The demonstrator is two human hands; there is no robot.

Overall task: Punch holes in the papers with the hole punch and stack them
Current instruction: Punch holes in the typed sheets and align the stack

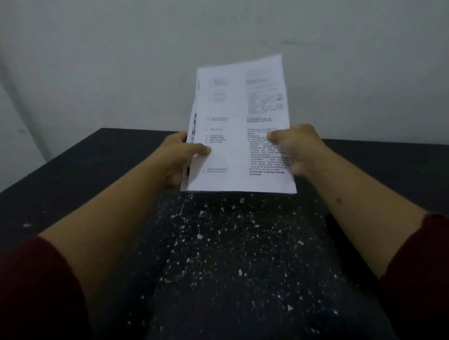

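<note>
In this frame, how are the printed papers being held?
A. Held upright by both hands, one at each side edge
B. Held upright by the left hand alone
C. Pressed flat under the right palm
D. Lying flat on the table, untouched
A: the papers stand upright above the dark table, with the left hand gripping the left edge and the right hand gripping the right edge.

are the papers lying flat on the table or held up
Held up. The white printed papers stand nearly upright above the dark speckled table, gripped by the left hand and the right hand at their side edges.
</note>
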